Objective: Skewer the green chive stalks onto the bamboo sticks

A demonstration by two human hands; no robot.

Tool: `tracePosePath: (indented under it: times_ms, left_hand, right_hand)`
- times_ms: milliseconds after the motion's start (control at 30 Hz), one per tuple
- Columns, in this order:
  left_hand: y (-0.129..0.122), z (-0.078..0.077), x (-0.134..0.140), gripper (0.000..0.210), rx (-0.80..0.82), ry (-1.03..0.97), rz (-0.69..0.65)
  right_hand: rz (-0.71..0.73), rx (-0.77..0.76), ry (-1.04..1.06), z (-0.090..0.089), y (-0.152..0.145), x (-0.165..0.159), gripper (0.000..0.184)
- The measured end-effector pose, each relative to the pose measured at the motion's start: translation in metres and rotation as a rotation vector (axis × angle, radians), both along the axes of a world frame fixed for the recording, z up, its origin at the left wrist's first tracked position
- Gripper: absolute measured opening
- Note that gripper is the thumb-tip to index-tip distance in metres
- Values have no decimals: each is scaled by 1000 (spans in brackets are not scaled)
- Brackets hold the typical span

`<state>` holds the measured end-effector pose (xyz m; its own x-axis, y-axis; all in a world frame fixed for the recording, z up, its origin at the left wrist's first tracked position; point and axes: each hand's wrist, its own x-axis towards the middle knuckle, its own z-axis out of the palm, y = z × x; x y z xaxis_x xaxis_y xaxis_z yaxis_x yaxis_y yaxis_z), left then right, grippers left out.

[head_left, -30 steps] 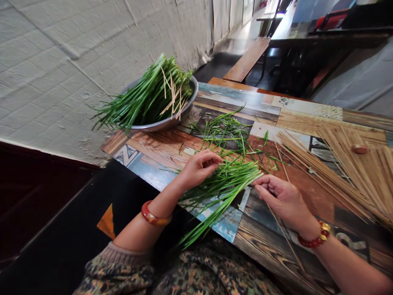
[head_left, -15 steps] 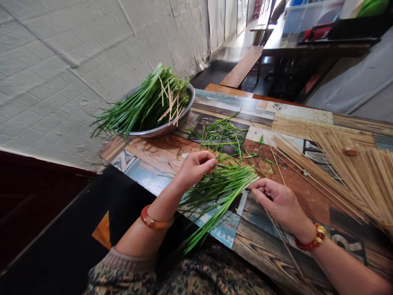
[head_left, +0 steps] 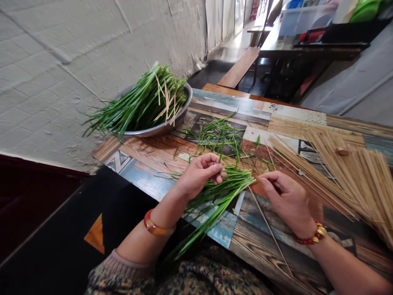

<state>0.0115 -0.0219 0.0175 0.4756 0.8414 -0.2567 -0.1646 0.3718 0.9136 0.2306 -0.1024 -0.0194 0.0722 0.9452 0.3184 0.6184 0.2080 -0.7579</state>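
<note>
while the left hand (head_left: pixel 201 174), curled at lower centre, pinches one slim green blade (head_left: pixel 221 150) between thumb and fingertips, the right hand (head_left: pixel 287 200), lower right, bends its fingers by the pale ends of one loose bundle of long green stalks (head_left: pixel 229 186) at centre, its grip impossible to tell. on the one patchwork wood-print table (head_left: pixel 254 237), a mark at centre left resembles a "z". one round grey metal basin (head_left: pixel 153 131), upper left, holds heaped leafy greens (head_left: pixel 138 104); thin tan wooden sticks (head_left: pixel 362 176) at right are too many to count.
</note>
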Motion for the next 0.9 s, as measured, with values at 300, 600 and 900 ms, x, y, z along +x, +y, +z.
tracePosePath:
  times_ms: [300,600,900]
  left_hand:
    - [-15,3,30,22,-11,-36,-174]
    - [-20,3,33,23,-47,9,-158]
    - [-16,-2,27,25,-41,9,50]
  right_hand:
    - [277,80,-43,-3,-1,-7,30]
    - [265,73,-7,2,0,-7,6]
    - [189,-77,34,4,-3,-10,16]
